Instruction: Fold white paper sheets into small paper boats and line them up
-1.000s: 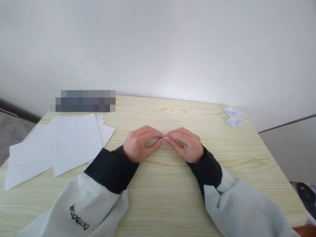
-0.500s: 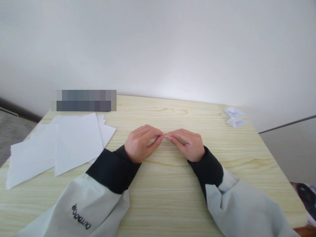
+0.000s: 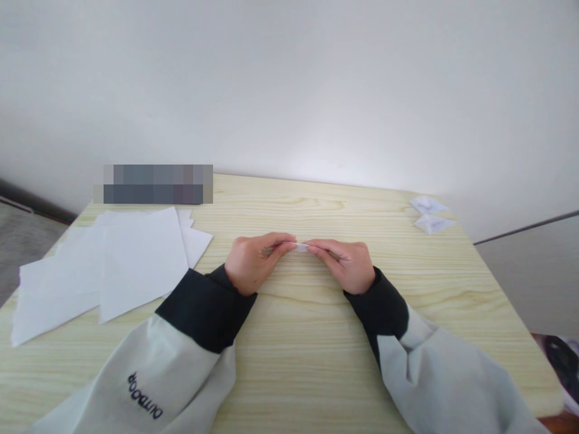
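Observation:
Between my two hands is a small piece of folded white paper [image 3: 301,247], seen nearly edge-on. My left hand [image 3: 257,262] pinches its left end between thumb and fingers. The right end is pinched the same way by my right hand [image 3: 346,262]. Only a short white strip shows in the gap between the fingertips; the rest is hidden by the fingers. Both hands are over the middle of the wood-patterned table [image 3: 307,361].
Several loose sheets of white paper [image 3: 140,259] overlap on the left. At the back left is a pixelated dark object [image 3: 154,185]. Two folded paper shapes [image 3: 427,205] lie by the right edge. A pale wall [image 3: 289,90] rises behind the table.
My left hand has shifted slightly left and turned a little. The gap between the fingertips is wider, and more of the folded paper shows. My right hand has barely moved.

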The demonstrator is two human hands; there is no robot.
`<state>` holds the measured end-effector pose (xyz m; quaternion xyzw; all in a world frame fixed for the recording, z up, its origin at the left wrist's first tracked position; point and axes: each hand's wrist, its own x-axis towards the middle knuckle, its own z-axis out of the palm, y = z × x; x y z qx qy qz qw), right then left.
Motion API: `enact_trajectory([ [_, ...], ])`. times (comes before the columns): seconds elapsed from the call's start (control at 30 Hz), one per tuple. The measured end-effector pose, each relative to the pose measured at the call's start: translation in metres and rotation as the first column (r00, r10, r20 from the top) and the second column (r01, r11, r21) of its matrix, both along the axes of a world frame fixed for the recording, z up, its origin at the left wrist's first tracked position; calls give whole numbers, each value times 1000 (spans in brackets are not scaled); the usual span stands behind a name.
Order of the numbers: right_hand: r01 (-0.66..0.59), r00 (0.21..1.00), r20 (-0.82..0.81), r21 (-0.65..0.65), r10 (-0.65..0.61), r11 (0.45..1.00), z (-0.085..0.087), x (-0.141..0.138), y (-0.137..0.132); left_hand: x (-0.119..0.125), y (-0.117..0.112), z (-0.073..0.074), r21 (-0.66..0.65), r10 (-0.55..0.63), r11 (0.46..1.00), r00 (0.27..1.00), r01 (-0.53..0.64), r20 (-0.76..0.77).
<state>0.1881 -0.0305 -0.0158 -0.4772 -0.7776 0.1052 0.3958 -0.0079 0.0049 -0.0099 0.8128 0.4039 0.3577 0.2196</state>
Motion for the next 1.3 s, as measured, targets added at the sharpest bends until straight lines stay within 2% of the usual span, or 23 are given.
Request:
enact_trajectory([
  [0.17, 65, 998, -5, 10, -65, 998, 3, 0, -1, 0, -1, 3, -68, 2, 998, 999, 1, 43],
  [0.3, 131, 990, -41, -73, -134, 989, 4, -3, 0, -2, 0, 4, -96, 37, 995, 999, -36, 12],
  [0.47, 39, 949, -292, -272, -121, 962, 1, -5, 1, -2, 2, 3, -117, 23, 993, 998, -16, 60],
  [0.6, -11, 892, -430, -326, -138, 945, 0, -5, 2, 0, 2, 3, -8, -119, 993, 992, 120, 36],
  [0.67, -30, 890, -441, -318, -120, 947, 0, -5, 2, 0, 2, 4, 36, -189, 981, 982, 189, 4],
  [0.73, -42, 899, -427, -306, -97, 951, 0, -4, 1, 1, 2, 4, 54, -208, 977, 978, 208, -8],
  [0.87, -42, 938, -343, -251, -48, 967, 0, -1, 1, 0, 2, 4, 68, -178, 982, 984, 177, 6],
  [1.03, -116, 981, -164, -105, 98, 988, 3, -1, 2, 0, 2, 2, 124, -132, 984, 990, 125, 42],
  [1.3, -81, 992, -89, 50, 85, 995, 2, -3, 3, 0, 1, 0, 223, -143, 965, 990, 139, 4],
])
